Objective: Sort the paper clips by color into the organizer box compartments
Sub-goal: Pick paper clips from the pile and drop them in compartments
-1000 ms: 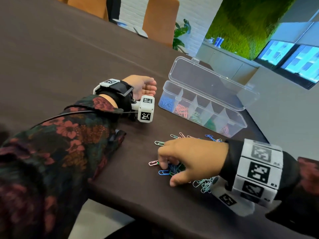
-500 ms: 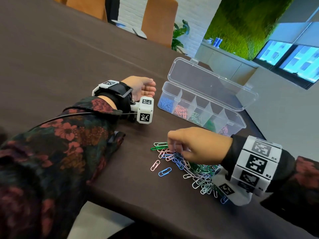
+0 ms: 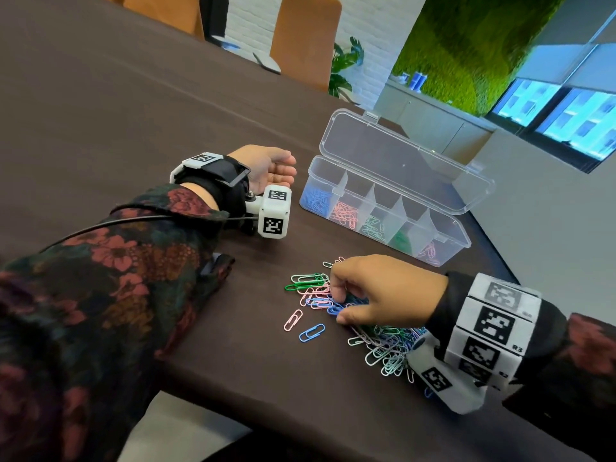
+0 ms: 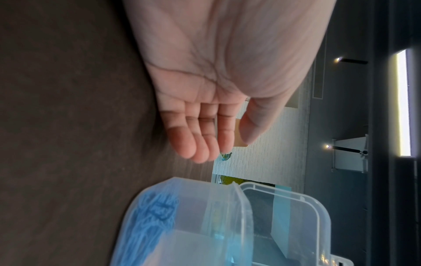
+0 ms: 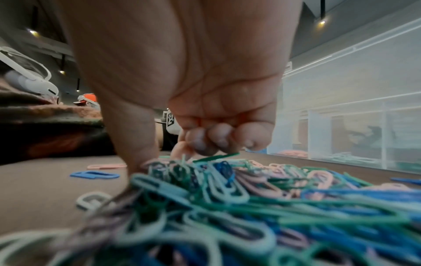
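Hovering over the clips [image 3: 336,301], the right hand [image 3: 383,291] had its fingers [image 5: 218,138] curled in together and its thumb down at the heap's near edge; whether anything was pinched between them could not be told. The left hand [image 3: 270,166] lay palm-up beside the box [image 3: 443,248], fingers loosely straight and holding nothing.

The unsorted clips lay under and around the right fingertips, a tangled heap running back beneath the wrist, with thinner scatter ahead of the knuckles. A green clip [image 3: 300,286] sat just past the fingertips; a pink clip [image 3: 293,320] and a blue clip [image 3: 311,332] lay alone to the thumb side, apart from the heap.

Such clips are probably light, stiff wire with a slick coating, and they hook into each other. Pulling one from the heap would likely drag neighbours along. The loners looked easier: pinch across the narrow width, or slide a fingertip under one end to tip it up off the flat table [image 3: 133,111].

Beyond the fingers, the box stood open, lid [image 3: 400,158] back, its compartments already holding blue, pink, pale green, dark green and pale pink. Nothing stood between fingers and box.
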Tool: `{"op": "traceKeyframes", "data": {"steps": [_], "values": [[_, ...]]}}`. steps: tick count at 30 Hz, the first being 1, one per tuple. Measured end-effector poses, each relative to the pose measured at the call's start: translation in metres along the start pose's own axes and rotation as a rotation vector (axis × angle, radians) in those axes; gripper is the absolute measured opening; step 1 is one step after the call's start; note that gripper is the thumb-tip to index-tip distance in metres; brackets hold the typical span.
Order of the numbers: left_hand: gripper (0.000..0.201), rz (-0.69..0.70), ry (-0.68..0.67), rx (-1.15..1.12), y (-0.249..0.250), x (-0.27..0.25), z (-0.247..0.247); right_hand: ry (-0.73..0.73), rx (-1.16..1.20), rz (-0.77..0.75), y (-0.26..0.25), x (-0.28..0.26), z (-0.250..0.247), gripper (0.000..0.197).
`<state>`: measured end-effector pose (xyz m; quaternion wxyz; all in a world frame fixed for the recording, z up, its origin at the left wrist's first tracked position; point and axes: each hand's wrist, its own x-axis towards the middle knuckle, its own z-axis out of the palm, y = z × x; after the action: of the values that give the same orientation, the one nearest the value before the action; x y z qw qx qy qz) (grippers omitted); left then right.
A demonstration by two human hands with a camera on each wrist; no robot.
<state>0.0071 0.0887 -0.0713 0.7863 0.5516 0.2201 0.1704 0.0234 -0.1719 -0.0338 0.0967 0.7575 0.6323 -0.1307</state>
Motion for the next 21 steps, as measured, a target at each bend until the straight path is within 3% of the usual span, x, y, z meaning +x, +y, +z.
{"op": "traceKeyframes", "data": {"steps": [5,11,16,21], "values": [[0.019,-0.006,0.002,-0.006,0.001,0.0,0.0,0.029,0.004,-0.017,0.004,0.003,-0.002,0.009],[0.019,-0.005,0.006,-0.014,0.001,-0.002,0.001,0.134,0.114,0.054,0.021,0.006,-0.005,0.018],[0.019,-0.006,0.005,-0.011,0.0,-0.001,0.001,0.178,0.663,0.14,0.034,0.005,-0.014,0.02],[0.02,-0.001,-0.002,-0.006,0.0,0.0,0.0,0.355,1.33,0.197,0.039,0.005,-0.013,0.025]]}}
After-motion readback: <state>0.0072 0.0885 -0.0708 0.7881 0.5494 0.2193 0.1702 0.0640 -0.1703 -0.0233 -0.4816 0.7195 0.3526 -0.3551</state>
